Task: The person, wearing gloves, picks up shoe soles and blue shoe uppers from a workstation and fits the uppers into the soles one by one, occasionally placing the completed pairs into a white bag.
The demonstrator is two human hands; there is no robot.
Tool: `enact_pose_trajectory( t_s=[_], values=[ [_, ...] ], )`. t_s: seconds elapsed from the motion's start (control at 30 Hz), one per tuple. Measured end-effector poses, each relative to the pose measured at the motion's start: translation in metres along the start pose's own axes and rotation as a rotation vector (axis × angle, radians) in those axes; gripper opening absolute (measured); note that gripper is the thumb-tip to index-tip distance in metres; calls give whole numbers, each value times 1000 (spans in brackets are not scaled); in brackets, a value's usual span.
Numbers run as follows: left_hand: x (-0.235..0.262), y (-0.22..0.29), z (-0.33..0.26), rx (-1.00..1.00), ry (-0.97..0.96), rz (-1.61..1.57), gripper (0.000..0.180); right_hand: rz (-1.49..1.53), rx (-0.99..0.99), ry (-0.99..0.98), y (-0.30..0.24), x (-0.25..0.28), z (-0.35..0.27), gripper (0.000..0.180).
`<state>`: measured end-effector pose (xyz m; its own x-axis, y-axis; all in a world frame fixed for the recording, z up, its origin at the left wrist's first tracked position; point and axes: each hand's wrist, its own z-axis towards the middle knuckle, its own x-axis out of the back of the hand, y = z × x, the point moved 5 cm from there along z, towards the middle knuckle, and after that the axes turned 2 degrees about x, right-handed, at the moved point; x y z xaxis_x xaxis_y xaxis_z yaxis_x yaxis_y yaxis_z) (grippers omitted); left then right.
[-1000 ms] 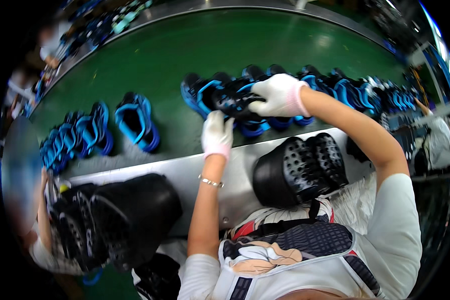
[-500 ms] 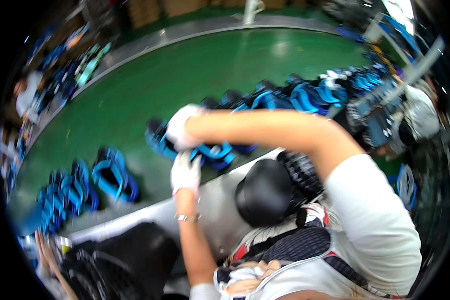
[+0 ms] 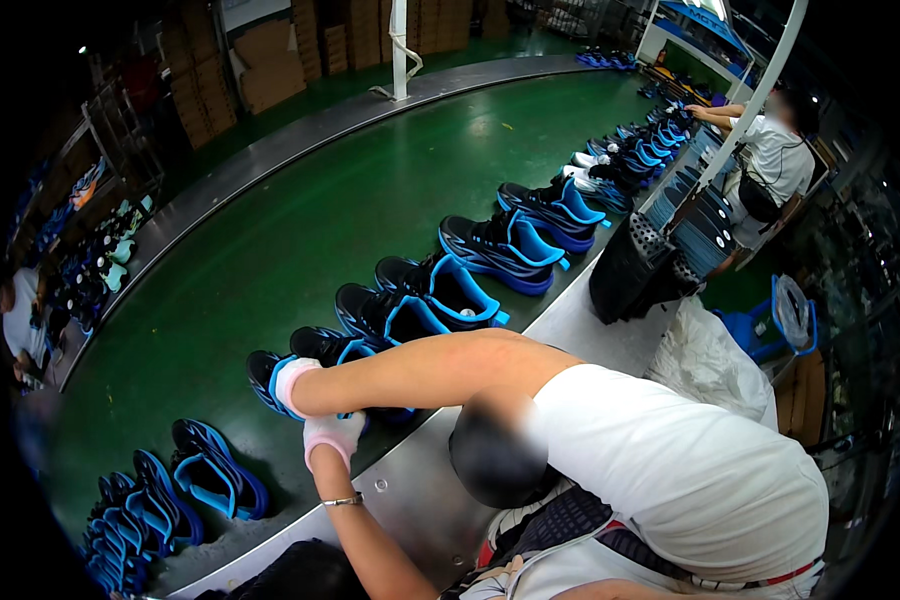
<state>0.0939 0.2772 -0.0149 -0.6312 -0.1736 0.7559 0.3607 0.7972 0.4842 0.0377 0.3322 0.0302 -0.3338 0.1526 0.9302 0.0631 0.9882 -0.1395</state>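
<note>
A black sneaker with blue trim (image 3: 261, 374) is at the green bench's near side. My right hand (image 3: 298, 386), in a white glove, is closed on its collar end, with the arm reaching across from the right. Just below is my left hand (image 3: 334, 434), also gloved, close against the right hand and the shoe. Its fingers are hidden, so I cannot tell their grip. Beside my right forearm are more black-and-blue sneakers (image 3: 371, 311), some partly covered by it.
On the green bench (image 3: 270, 240), sneakers (image 3: 205, 470) stand close together at the near left; another row (image 3: 500, 255) runs to the far right. A rounded black thing (image 3: 495, 455) lies under my right arm. A co-worker (image 3: 778, 155) sits beyond a black bin (image 3: 625, 270).
The view has swung toward the right and sharpened, showing more of the bench and the co-worker. Both hands remain together at the sneaker, lower and farther left in the picture.
</note>
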Motion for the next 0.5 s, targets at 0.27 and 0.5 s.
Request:
enact_pose_trajectory(
  t_s=[0.27,0.5],
  values=[
    [7,15,-7,75,-55,24,55,12,10,-7,7,-2,4,39],
    [15,30,-8,92,-95,164,54,23,29,2,12,-3,4,39]
  ],
)
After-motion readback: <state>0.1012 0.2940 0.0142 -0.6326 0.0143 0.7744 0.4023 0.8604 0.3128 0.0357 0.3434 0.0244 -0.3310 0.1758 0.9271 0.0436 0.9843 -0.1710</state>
